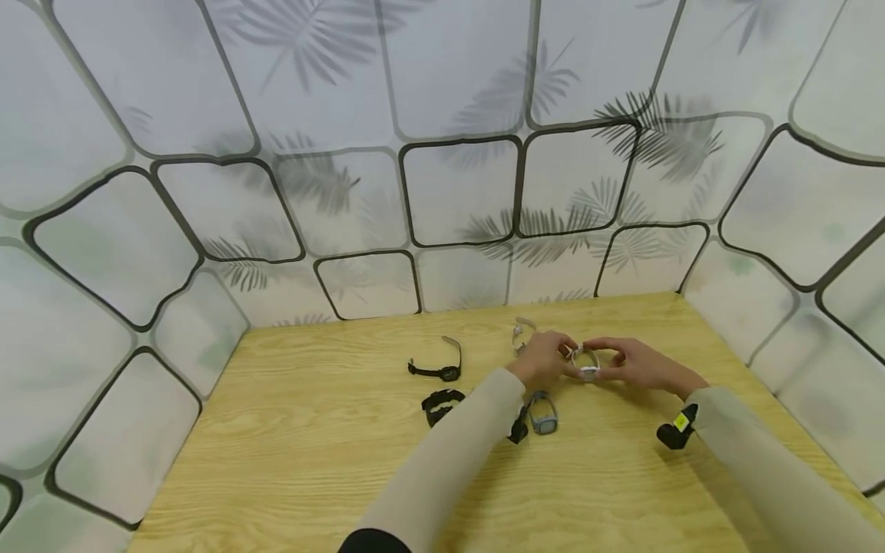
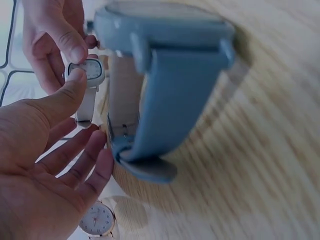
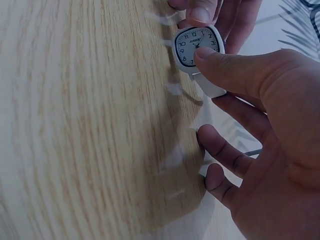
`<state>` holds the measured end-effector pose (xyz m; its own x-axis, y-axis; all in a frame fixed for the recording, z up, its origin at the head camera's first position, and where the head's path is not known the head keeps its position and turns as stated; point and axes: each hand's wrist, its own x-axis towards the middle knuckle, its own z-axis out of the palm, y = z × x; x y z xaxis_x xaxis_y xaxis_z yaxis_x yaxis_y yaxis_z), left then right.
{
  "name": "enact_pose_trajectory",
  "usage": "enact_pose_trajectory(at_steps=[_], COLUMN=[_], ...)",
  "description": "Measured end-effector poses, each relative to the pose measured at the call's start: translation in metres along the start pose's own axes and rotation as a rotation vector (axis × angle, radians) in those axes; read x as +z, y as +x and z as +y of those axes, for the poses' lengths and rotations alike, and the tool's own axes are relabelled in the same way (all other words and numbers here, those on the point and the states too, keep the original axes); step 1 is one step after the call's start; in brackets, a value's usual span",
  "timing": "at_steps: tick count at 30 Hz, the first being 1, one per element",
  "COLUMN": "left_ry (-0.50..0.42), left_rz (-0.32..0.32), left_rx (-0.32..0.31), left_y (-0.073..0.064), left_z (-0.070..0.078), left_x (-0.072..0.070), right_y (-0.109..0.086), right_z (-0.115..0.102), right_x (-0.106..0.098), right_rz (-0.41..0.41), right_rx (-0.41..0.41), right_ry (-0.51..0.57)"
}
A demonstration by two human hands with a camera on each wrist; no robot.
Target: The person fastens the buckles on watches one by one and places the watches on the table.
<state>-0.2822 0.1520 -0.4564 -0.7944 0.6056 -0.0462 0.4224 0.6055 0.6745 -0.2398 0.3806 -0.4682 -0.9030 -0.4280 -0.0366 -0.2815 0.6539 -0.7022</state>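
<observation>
A white wristwatch with a squarish numbered dial stands on its looped strap, between both hands near the back right of the table. My left hand pinches its left side, thumb at the dial's edge, other fingers spread loosely in the left wrist view. On the other side my right hand pinches it too; in the right wrist view the thumb lies over the dial and the index finger is behind the strap. Just in front of the left hand stands a blue-grey wristwatch, large in the left wrist view.
Left of the left forearm lie a black watch with its strap spread and a chunky black watch, partly behind the sleeve. A pale-strapped watch is behind the left hand. Patterned fabric walls bound the wooden table.
</observation>
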Motion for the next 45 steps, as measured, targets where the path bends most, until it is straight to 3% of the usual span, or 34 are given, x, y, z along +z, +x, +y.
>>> enact_pose_trajectory(at_steps=[15, 22, 27, 32, 37, 40, 45], left_ry=[0.118, 0.155, 0.177, 0.179, 0.171, 0.133, 0.046], left_rz=[-0.029, -0.036, -0.031, 0.022, 0.113, 0.161, 0.188], left_rx=[0.088, 0.086, 0.114, 0.141, 0.144, 0.122, 0.07], left_y=[0.001, -0.003, -0.009, -0.015, -0.022, -0.026, -0.036], left_z=[-0.019, -0.02, -0.016, -0.018, -0.026, -0.035, -0.048], left_x=[-0.008, -0.008, -0.016, -0.034, -0.054, -0.058, -0.059], right_y=[0.01, 0.009, 0.01, 0.013, 0.017, 0.02, 0.027], right_z=[-0.011, -0.015, -0.016, -0.014, -0.021, -0.027, -0.04], right_x=[0.002, 0.006, 0.003, -0.004, -0.016, -0.02, -0.014], right_rz=[-0.052, -0.061, -0.068, -0.06, 0.003, 0.055, 0.115], right_rx=[-0.004, -0.045, -0.053, -0.037, -0.002, -0.007, -0.022], right_ry=[-0.004, -0.005, -0.027, -0.055, -0.105, -0.143, -0.185])
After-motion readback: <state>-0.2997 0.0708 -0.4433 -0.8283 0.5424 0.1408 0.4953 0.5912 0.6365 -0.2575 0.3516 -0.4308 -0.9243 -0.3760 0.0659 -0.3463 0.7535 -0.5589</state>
